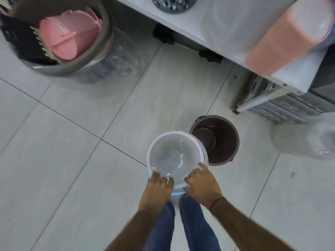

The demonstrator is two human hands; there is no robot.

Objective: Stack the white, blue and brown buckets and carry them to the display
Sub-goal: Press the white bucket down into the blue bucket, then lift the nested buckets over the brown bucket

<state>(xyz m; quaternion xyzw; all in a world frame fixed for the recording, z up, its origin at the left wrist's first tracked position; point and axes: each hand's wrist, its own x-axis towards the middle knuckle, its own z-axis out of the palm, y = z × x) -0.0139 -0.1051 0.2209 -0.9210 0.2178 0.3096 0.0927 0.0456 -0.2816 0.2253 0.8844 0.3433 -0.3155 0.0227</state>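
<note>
Both hands grip the near rim of the white bucket: the left hand has its fingers curled over the edge, and the right hand likewise. A blue bucket shows just beneath it. The brown bucket stands on the floor, touching the white one's far right side.

Looks like housewares shop around me: tiled floor, white display shelf with plastic-wrapped peach bin, grey tub stuffed with pink plasticware, grey crates stacked beneath shelf.
</note>
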